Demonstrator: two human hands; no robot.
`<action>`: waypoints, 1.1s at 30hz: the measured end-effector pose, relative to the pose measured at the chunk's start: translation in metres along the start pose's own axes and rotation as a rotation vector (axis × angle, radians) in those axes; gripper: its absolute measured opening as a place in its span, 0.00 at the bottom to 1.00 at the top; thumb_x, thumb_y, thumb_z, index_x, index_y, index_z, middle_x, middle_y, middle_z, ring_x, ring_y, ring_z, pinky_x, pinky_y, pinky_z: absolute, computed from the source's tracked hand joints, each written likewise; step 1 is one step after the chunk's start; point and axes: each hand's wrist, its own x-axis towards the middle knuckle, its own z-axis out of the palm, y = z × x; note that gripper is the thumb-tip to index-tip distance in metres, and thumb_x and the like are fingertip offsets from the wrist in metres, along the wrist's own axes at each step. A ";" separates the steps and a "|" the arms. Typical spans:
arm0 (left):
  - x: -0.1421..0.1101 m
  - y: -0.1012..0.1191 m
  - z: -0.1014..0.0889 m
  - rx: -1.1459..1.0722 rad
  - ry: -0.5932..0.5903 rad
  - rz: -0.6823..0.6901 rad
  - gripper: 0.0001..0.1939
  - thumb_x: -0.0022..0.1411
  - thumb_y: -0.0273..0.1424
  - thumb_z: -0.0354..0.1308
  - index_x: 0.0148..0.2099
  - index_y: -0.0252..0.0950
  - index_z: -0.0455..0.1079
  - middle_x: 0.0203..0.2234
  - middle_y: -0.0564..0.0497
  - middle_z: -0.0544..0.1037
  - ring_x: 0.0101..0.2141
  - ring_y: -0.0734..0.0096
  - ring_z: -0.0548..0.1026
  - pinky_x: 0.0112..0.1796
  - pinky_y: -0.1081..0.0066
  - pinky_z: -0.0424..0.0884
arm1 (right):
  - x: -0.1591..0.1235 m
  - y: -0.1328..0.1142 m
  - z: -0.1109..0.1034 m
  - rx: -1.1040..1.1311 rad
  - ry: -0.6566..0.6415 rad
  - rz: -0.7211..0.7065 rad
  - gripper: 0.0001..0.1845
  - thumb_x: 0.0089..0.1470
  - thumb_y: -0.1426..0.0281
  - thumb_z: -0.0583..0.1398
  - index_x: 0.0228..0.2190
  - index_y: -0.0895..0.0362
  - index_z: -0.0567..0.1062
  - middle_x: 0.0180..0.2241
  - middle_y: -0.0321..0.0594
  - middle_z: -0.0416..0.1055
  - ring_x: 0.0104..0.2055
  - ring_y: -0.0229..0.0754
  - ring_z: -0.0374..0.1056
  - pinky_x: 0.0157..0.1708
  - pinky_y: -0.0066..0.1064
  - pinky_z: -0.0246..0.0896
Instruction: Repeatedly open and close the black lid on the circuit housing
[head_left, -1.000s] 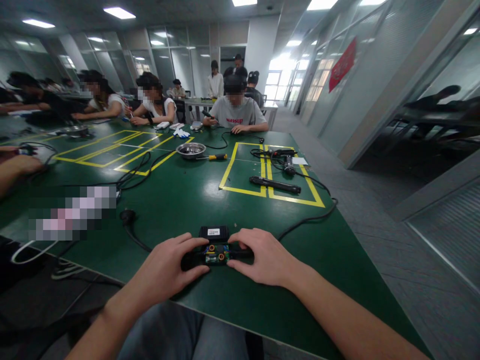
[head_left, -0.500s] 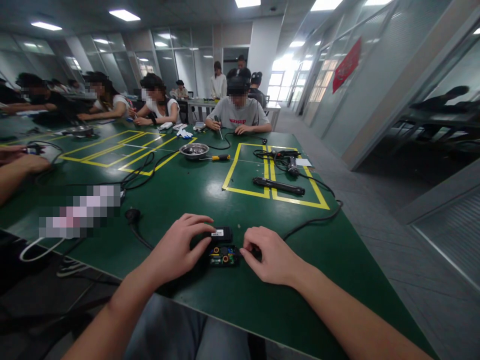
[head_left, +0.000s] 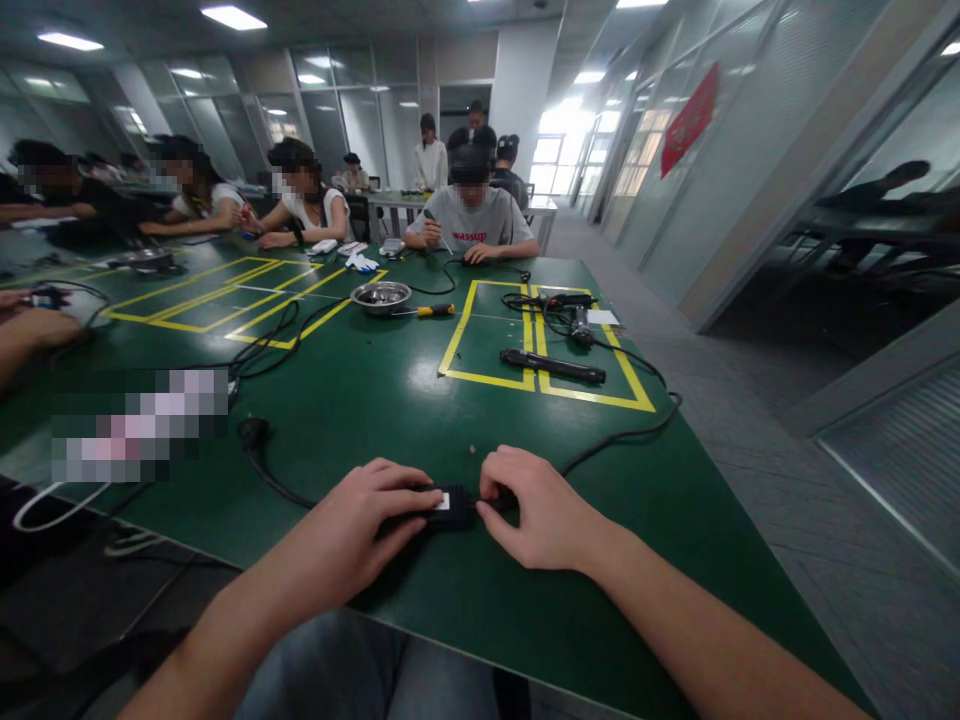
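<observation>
A black power adapter case (head_left: 456, 517) with a white label lies near the table's front edge, its cover now over the circuit board. My left hand (head_left: 375, 515) is closed around its left side, fingers on top by the label and thumb along the near side. At the right end, my right hand (head_left: 536, 515) pinches the black cable (head_left: 475, 503) where it meets the case. The board inside is hidden. A black plug (head_left: 253, 432) with its cord lies left of my left hand.
Beyond my hands lie a black tube-shaped tool part (head_left: 553, 366), a corded black tool (head_left: 580, 325), a metal bowl (head_left: 381, 298) and a yellow-handled screwdriver (head_left: 435, 310). A blurred-out pale object (head_left: 142, 425) lies left. A person (head_left: 471, 215) sits opposite, with others farther left.
My left hand has brought the labelled cover toward me and down over the open circuit board. My right hand stays at the cable end. The view has shifted slightly.
</observation>
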 end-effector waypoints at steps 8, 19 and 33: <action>0.005 0.003 -0.002 0.009 -0.032 -0.045 0.15 0.74 0.28 0.61 0.57 0.47 0.82 0.52 0.48 0.86 0.51 0.59 0.83 0.52 0.60 0.78 | 0.000 0.001 0.001 -0.006 -0.005 0.008 0.11 0.54 0.76 0.63 0.30 0.53 0.64 0.30 0.35 0.66 0.33 0.43 0.63 0.36 0.35 0.54; 0.029 -0.020 0.015 0.126 0.133 -0.223 0.14 0.74 0.31 0.59 0.56 0.40 0.82 0.55 0.42 0.84 0.55 0.52 0.80 0.58 0.52 0.77 | 0.002 -0.004 0.005 -0.030 -0.031 0.046 0.09 0.57 0.72 0.67 0.37 0.54 0.72 0.33 0.36 0.71 0.35 0.44 0.67 0.39 0.36 0.59; -0.014 -0.006 0.014 0.063 0.054 -0.194 0.16 0.73 0.38 0.64 0.59 0.43 0.81 0.41 0.48 0.81 0.41 0.61 0.82 0.41 0.68 0.78 | 0.001 -0.004 0.007 0.001 -0.081 0.086 0.14 0.59 0.66 0.72 0.45 0.55 0.81 0.36 0.39 0.77 0.37 0.44 0.74 0.40 0.35 0.67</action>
